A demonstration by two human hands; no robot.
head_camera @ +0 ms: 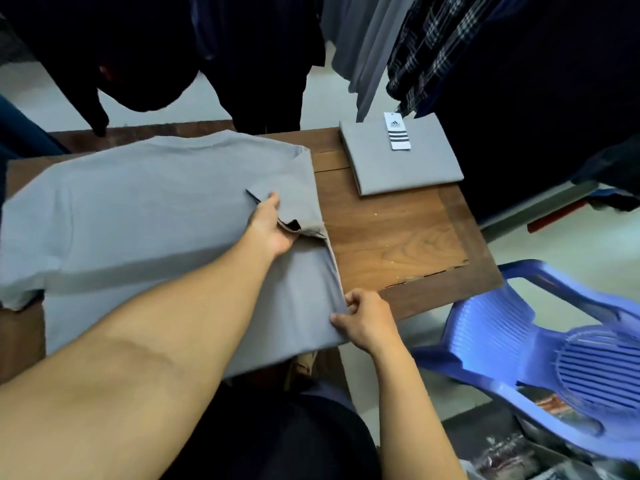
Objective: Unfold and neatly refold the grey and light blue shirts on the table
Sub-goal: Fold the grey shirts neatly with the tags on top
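- Likely finished, going by its shape: a folded grey T-shirt [405, 164] with a striped tag [397, 131], lying as a tidy rectangle at the far right corner of the desk [398, 237].
- In hand now: the pale blue-grey T-shirt [156, 209], spread flat over the left and middle of the desk, hem spilling off the near edge.
- Judged early in the refold: right side turned in along a straight crease over the middle of the desk, right sleeve [291, 199] doubled back onto the body.
- Left sleeve [20, 271] not yet folded, reaching past the desk's left edge.
- Left to do, as a judgement: left side and sleeve in, then hem up toward the collar.
- Long axis running from the desk's far edge to its near edge; collar pointing away, hem toward the person.
- Left hand [273, 226] reaching across to mid-desk, grasping the doubled-back sleeve, thumb on top, fingers tucked under the cloth.
- Right hand [369, 320] by the desk's near edge, fingers [349, 301] pinching the crease close to the hem.
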